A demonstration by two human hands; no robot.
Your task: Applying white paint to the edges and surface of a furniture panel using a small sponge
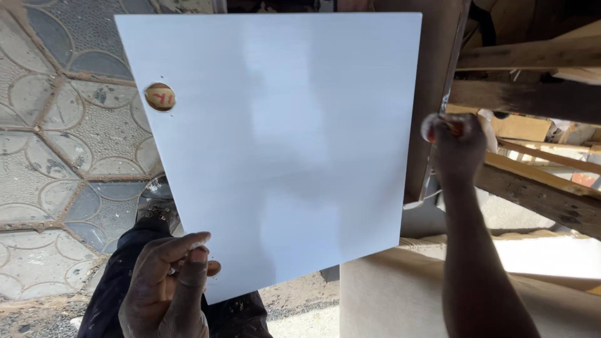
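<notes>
A large white panel (275,144) was held up flat toward the camera, filling the centre of the view, its lower corner pinched at seven o'clock by the left hand (169,281), whose fingers were closed on the edge. A round hole (160,97) was seen near the panel's edge at ten o'clock. At three o'clock, just beside the panel's right edge, the right hand (457,147) was clenched around a small reddish object (452,127), too blurred to be identified. Patterned paving (56,156) was visible at nine o'clock, rough timber beams (538,188) at two to three o'clock.
</notes>
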